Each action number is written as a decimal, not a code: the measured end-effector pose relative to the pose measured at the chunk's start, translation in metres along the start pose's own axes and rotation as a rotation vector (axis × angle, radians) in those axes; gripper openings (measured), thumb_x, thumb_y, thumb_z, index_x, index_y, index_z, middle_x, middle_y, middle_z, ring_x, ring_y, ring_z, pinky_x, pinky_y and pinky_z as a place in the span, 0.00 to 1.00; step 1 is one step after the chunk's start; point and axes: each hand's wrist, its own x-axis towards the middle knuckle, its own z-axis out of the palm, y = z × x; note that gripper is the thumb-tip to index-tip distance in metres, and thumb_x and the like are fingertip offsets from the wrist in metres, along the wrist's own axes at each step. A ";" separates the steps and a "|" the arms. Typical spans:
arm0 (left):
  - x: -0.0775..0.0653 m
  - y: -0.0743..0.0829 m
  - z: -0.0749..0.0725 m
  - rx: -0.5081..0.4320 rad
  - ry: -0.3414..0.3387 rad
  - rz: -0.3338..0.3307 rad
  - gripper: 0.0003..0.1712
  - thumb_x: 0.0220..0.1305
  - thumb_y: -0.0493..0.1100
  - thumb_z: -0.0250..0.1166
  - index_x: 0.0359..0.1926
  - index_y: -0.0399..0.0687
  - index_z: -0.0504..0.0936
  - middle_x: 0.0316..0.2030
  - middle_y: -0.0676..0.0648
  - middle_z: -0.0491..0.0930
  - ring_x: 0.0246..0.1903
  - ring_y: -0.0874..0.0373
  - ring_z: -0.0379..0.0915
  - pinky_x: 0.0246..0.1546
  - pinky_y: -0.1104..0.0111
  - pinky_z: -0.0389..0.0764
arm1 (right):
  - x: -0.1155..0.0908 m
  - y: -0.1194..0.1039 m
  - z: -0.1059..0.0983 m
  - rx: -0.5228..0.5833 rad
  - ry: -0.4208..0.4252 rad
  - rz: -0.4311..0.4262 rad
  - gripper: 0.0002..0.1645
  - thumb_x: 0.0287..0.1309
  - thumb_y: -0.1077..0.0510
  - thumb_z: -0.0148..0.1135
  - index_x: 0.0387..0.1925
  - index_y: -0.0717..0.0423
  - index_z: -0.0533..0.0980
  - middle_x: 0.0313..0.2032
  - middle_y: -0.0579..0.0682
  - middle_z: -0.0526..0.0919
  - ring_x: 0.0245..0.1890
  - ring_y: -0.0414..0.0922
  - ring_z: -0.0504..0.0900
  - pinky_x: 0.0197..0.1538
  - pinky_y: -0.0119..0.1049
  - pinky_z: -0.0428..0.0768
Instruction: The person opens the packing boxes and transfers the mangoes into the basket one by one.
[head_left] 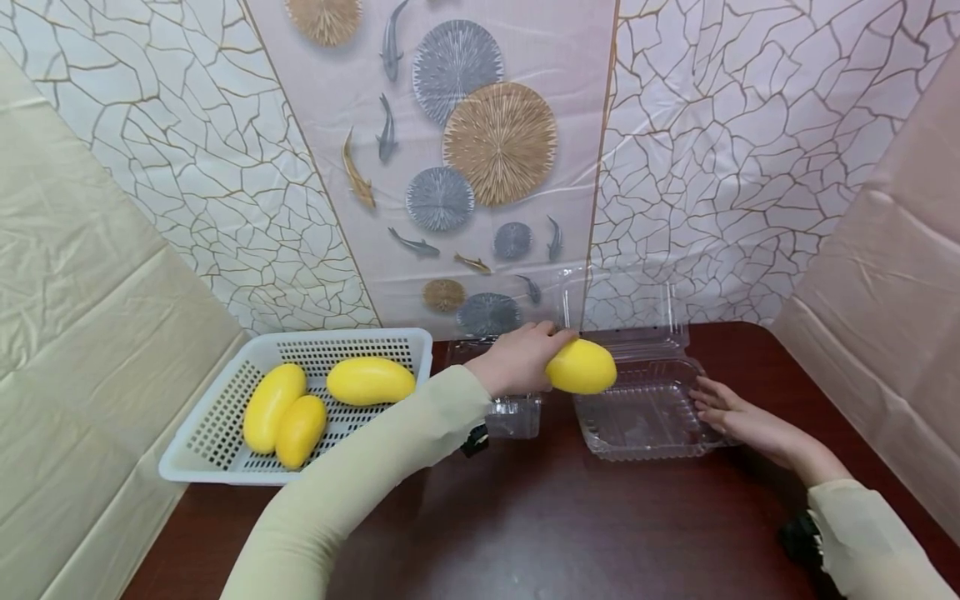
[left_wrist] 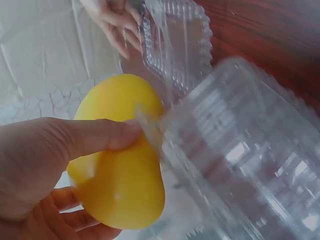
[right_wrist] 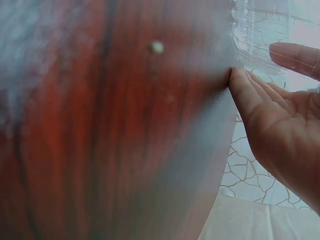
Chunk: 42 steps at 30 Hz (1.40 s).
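Observation:
A yellow mango [head_left: 585,367] is in my left hand [head_left: 521,360], thumb on one side and fingers on the other in the left wrist view. It hangs over the near-left part of a clear plastic clamshell box [head_left: 637,421], whose lid [head_left: 622,312] stands raised at the back. My right hand [head_left: 753,423] has its fingers extended along the box's right side, fingertips right at the wall. In the right wrist view, the edge of that hand rests low by the tabletop [right_wrist: 125,125].
On the left, a white plastic basket [head_left: 187,429] holds three more mangoes, one of them the mango [head_left: 371,381] at the back right. A second clear box [head_left: 516,418] stands partly hidden under my left forearm. Patterned cloth walls [head_left: 675,167] border the dark table.

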 end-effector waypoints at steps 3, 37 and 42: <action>-0.007 -0.010 -0.001 -0.035 0.007 -0.014 0.47 0.59 0.44 0.74 0.76 0.53 0.63 0.65 0.44 0.70 0.61 0.49 0.70 0.58 0.57 0.76 | 0.000 0.001 0.000 -0.007 -0.001 0.001 0.47 0.77 0.59 0.46 0.76 0.70 0.27 0.73 0.79 0.40 0.71 0.76 0.43 0.66 0.71 0.57; -0.134 -0.131 -0.023 -0.280 0.098 -0.266 0.50 0.55 0.41 0.77 0.75 0.45 0.62 0.63 0.36 0.70 0.58 0.40 0.72 0.60 0.45 0.72 | 0.003 0.001 -0.002 -0.031 -0.003 -0.013 0.44 0.77 0.58 0.45 0.76 0.72 0.31 0.72 0.79 0.42 0.71 0.76 0.45 0.65 0.70 0.58; -0.151 -0.142 -0.025 -0.300 0.105 -0.299 0.49 0.55 0.42 0.77 0.74 0.45 0.62 0.62 0.36 0.71 0.55 0.41 0.73 0.57 0.45 0.74 | 0.002 0.001 -0.002 -0.024 -0.006 -0.016 0.44 0.77 0.60 0.44 0.75 0.73 0.30 0.72 0.80 0.41 0.71 0.77 0.44 0.65 0.71 0.57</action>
